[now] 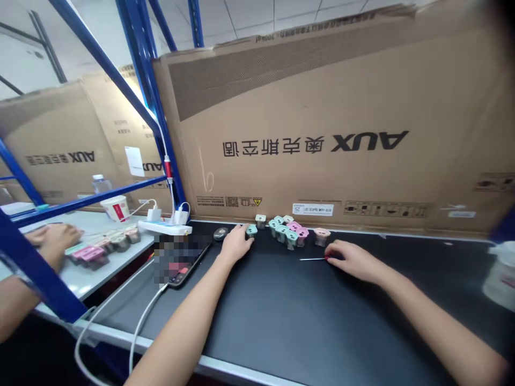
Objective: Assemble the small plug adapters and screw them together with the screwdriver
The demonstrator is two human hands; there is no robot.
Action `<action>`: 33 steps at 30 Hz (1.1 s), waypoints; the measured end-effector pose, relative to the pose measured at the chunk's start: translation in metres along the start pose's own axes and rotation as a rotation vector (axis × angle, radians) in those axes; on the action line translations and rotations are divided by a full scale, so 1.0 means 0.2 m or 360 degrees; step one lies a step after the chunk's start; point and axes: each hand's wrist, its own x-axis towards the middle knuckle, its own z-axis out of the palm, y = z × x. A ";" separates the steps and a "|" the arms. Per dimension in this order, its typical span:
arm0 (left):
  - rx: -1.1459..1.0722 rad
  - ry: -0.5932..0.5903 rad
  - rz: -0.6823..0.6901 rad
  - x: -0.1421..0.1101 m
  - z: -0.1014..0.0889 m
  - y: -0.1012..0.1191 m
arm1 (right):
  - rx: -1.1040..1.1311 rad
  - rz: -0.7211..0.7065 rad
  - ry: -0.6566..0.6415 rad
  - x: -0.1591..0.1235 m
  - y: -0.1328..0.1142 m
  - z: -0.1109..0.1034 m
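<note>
Holds screwdriver (pixel 314 259) in right hand (pixel 356 261) in front of peach block (pixel 322 236), with long axis crosswise, pointing left; with left hand (pixel 236 244), pinches green block (pixel 251 230) farther left.

Left hand (pixel 236 245) touching teal piece (pixel 251 230); right hand (pixel 354 260) gripping red-handled screwdriver (pixel 316 259); pastel pieces (pixel 281 232) between, on black tabletop (pixel 289 311).

You have bright, diffuse light here, with glare on the white table (pixel 89 284) to your left and a soft sheen across your black tabletop (pixel 277 316); your view blackens at the upper right corner, the container (pixel 501 279) at the right edge is blurred, the phone (pixel 190 269) (partly pixelated) loses detail, and the coloured pieces (pixel 291 236) look slightly soft
</note>
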 end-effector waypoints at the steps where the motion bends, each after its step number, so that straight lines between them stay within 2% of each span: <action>1: 0.0052 0.0023 -0.0045 0.00 0.00 0.00 | 0.0002 -0.0005 0.0008 0.00 0.01 0.01; 5: 0.0259 0.0161 -0.0070 0.00 -0.02 0.02 | -0.0013 -0.0025 0.0033 0.02 0.06 0.03; 7: 0.0379 0.0291 0.0039 0.02 -0.05 0.07 | -0.0040 -0.0026 0.0037 0.03 0.07 0.04; 9: 0.0487 0.0332 0.0157 0.07 -0.08 0.13 | -0.0057 -0.0038 0.0041 0.02 0.07 0.03; 13: 0.0663 0.0109 0.0334 0.21 -0.07 0.24 | -0.0069 -0.0072 0.0059 0.01 0.09 0.03; 17: 0.0688 -0.0034 0.0261 0.33 -0.02 0.28 | -0.0055 -0.0110 0.0059 0.03 0.13 0.05; 20: 0.0678 -0.0106 0.0254 0.37 -0.01 0.28 | -0.0051 -0.0120 0.0070 0.03 0.14 0.05; 27: 0.0611 -0.0252 0.0424 0.33 -0.05 0.30 | -0.0063 -0.0100 0.0042 0.03 0.11 0.04; 30: 0.0500 -0.0194 0.0527 0.27 -0.10 0.30 | -0.0067 -0.0110 0.0045 0.02 0.10 0.04; 33: 0.0215 -0.0070 0.0609 0.18 -0.18 0.28 | -0.0074 -0.0100 0.0049 0.02 0.10 0.03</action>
